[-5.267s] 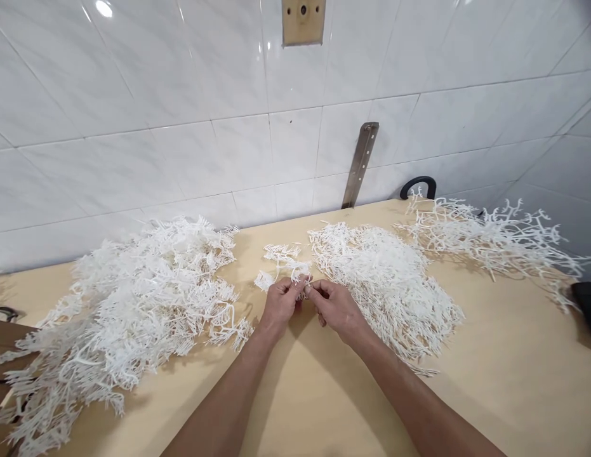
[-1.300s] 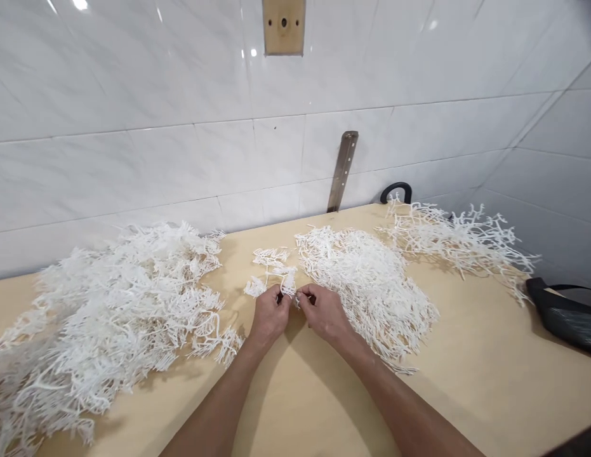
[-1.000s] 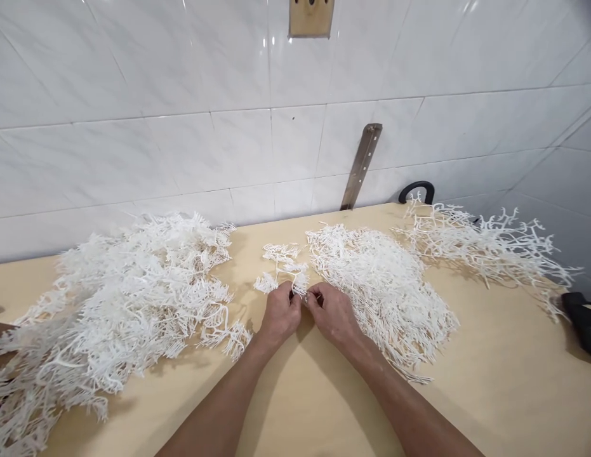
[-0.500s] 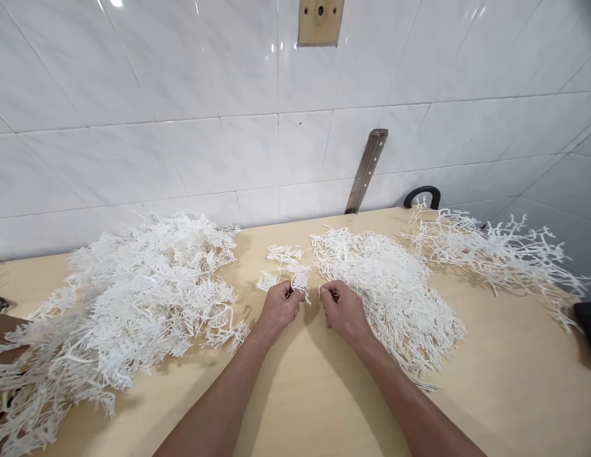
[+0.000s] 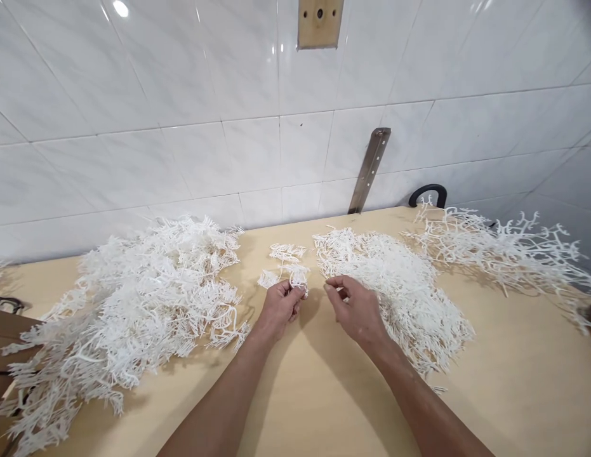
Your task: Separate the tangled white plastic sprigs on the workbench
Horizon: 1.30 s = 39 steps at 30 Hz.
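Note:
My left hand (image 5: 280,309) is closed, its thumb and fingers pinching a small white branched plastic piece (image 5: 299,275). Just to the right, my right hand (image 5: 356,310) has thumb and forefinger brought together. Whatever may be between those fingertips is too small to make out. Beyond the left hand lie a few loose white pieces (image 5: 286,252) on the light wooden table (image 5: 318,406). A pile of thin white sticks (image 5: 400,279) spreads beside and behind the right hand. To the left rises a larger heap of white branched pieces (image 5: 157,298).
Bare white branching stems (image 5: 504,244) lie at the right. A black curved handle (image 5: 428,188) stands at the table's back edge by the tiled wall (image 5: 181,152). A metal bracket (image 5: 370,170) is against the wall. At left are a brown box (image 5: 12,333) and a dark-framed object (image 5: 7,303).
My right hand has shifted slightly right, away from my left hand, which still grips the branched piece. The camera view has turned a little.

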Each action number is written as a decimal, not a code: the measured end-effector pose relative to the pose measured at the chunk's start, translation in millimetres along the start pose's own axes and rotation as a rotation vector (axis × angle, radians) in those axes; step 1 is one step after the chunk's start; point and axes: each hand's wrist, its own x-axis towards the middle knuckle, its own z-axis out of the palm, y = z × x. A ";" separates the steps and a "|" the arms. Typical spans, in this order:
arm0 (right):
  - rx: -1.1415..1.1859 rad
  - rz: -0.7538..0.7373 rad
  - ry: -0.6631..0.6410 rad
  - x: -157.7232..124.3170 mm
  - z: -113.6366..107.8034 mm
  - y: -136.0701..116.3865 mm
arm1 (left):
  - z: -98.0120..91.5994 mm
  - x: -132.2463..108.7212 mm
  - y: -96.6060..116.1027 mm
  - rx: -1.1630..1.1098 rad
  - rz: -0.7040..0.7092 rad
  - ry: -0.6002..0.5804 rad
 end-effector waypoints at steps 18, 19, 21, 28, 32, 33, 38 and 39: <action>0.409 0.318 -0.306 -9.3 15.0 -12.1 | 6.5 1.2 -7.1 0.218 0.165 0.125; 0.432 0.342 -0.314 -8.8 15.1 -10.6 | 6.8 0.7 -6.0 0.218 0.168 0.127; 0.439 0.368 -0.328 -7.9 15.1 -8.1 | 7.0 0.2 -4.9 0.216 0.177 0.135; 0.661 0.501 -0.466 -5.3 13.7 -8.8 | 7.4 1.6 -9.1 0.285 0.202 0.135; 0.691 0.567 -0.474 -3.2 11.5 -7.7 | 8.5 -0.3 -9.9 0.373 0.279 0.132; 0.674 0.569 -0.480 -3.0 11.1 -7.0 | 8.7 -0.7 -10.0 0.386 0.289 0.133; 0.667 0.537 -0.502 -2.7 11.6 -0.7 | 8.7 -1.5 -9.2 0.389 0.280 0.133; 0.666 0.534 -0.497 -2.5 12.3 0.9 | 8.5 -1.5 -8.7 0.389 0.278 0.128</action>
